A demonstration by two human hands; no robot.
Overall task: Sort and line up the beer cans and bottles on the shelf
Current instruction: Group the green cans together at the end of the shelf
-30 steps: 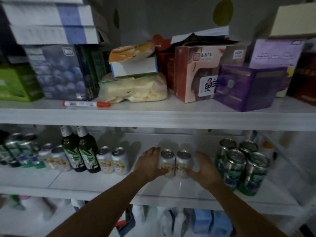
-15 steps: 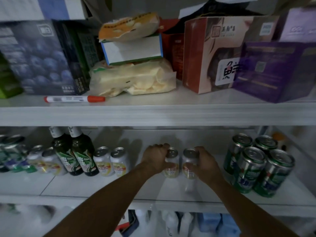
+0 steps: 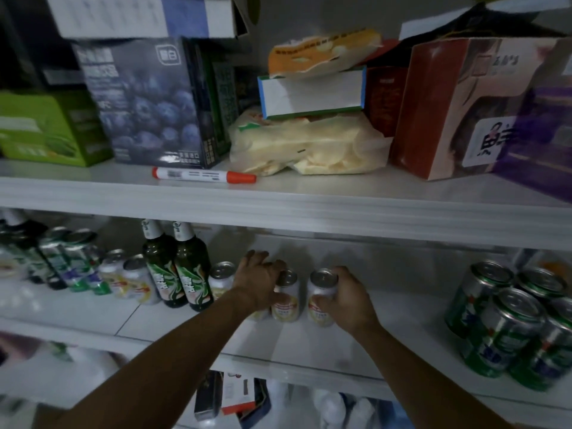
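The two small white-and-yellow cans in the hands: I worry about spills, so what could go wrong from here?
1. The left hand pushing its small white-and-yellow can may knock the neighbouring white can into the two dark green glass bottles.
2. The right hand grips its white-and-yellow can from one side; it could tip.

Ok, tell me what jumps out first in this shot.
Two bare forearms reach onto the white lower shelf, the left hand and right hand each gripping a small silver-and-yellow can. Left of them stand two dark green glass bottles; far right sits a cluster of green-and-silver cans.
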